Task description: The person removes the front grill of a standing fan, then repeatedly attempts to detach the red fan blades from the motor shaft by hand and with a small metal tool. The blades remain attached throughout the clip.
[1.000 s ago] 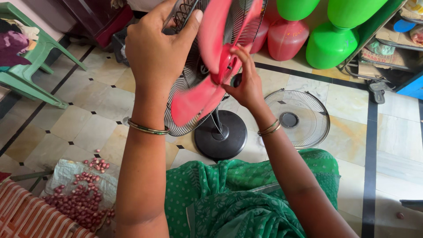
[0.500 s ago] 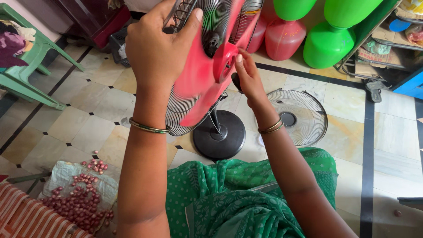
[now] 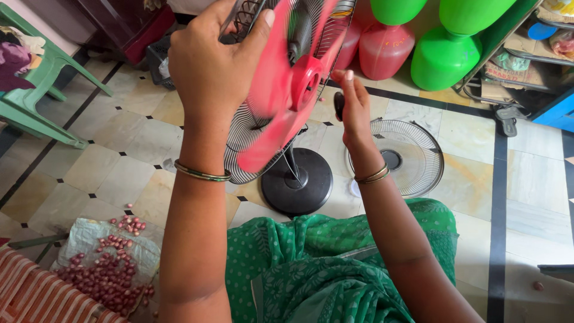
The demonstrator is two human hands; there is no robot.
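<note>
My left hand (image 3: 215,66) clenches the fan's rear guard (image 3: 251,128) at twelve o'clock. My right hand (image 3: 353,107) has let go of the red blade (image 3: 281,101), now blurred and spinning, and pinches a small dark cap (image 3: 339,106) at three o'clock.

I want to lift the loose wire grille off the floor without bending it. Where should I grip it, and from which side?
Grip the grille by its outer rim, coming down from above on the right, open-floor side. It lies flat on the tiles, so only the rim ring offers a firm edge; the thin spokes look easy to bend. Its left side sits near the fan base and behind the right hand, so that side is more crowded.
</note>
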